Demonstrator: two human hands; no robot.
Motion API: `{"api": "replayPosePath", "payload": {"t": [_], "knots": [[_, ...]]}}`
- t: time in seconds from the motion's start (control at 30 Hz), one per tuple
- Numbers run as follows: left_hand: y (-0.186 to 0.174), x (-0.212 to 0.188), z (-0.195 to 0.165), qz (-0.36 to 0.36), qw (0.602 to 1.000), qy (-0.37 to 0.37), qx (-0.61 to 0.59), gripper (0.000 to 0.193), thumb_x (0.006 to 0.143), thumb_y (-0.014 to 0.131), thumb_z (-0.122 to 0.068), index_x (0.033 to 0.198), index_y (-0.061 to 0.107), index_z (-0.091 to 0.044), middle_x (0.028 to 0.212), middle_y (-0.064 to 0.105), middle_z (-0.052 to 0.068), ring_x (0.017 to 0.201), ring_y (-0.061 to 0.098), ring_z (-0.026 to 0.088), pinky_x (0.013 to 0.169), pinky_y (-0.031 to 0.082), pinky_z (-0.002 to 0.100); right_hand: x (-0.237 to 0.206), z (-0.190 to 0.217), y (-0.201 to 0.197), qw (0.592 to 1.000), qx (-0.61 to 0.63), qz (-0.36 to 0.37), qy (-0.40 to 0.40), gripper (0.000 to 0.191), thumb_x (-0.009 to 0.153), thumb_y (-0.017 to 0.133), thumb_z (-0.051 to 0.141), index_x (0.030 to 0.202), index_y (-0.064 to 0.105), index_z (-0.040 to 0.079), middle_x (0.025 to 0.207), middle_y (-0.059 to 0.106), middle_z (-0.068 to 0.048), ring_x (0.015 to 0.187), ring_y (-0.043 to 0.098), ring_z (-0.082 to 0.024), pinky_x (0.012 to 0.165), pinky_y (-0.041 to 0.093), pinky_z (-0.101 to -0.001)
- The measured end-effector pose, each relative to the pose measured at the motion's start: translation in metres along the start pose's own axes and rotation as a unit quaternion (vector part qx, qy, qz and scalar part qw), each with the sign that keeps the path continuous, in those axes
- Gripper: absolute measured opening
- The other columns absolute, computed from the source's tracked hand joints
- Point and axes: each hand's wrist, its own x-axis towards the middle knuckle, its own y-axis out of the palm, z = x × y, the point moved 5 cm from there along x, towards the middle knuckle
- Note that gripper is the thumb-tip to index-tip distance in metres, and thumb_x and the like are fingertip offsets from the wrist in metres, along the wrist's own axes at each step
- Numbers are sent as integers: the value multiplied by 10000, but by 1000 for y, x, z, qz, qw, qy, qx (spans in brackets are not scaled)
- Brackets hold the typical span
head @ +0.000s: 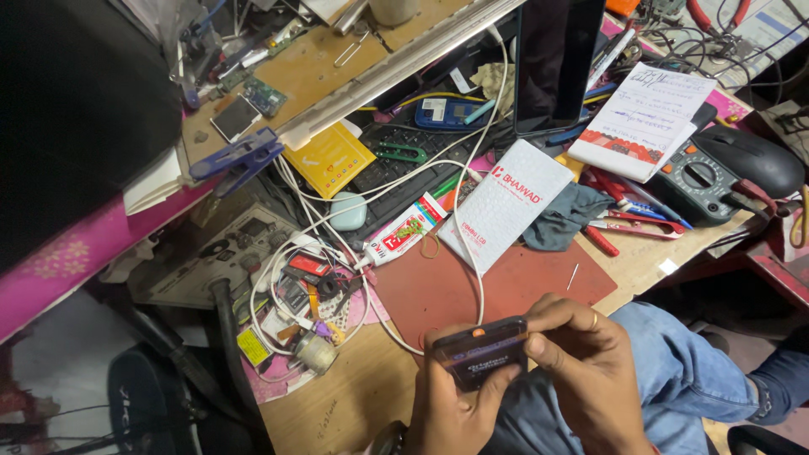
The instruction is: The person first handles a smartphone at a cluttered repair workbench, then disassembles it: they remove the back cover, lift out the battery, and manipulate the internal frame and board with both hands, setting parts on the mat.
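Fingers of both the left hand (451, 404) and right hand (586, 371) pinch a dark phone (482, 352); its taut white cable (480, 253) could jerk loose.

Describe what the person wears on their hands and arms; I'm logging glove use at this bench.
No gloves: both hands are bare. The right hand has a thin gold-coloured ring on one finger. At the left hand, a dark band, perhaps a watch, shows at the wrist by the frame edge. No sleeves are visible. Blue jeans cover the legs below.
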Motion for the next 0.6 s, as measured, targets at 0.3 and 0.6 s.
{"api": "replayPosePath", "payload": {"t": [0.3, 0.6], "knots": [[-1, 1, -3, 4, 999, -40, -19, 448, 981, 755, -48, 1317, 478, 58, 1202, 730, 190, 1092, 765, 222, 895, 631, 335, 4, -9, -4, 997, 62, 16, 35, 118, 852, 770, -35, 958, 717, -40, 928, 646, -97, 850, 620, -185, 748, 502, -316], [-2, -1, -6, 22, 996, -78, 30, 537, 966, 764, -97, 1388, 475, 69, 1159, 749, 184, 1044, 788, 236, 855, 631, 339, 6, -10, -5, 995, 46, 27, 79, 112, 893, 736, -17, 993, 741, -68, 903, 664, -97, 800, 620, -171, 691, 488, -301]]}}
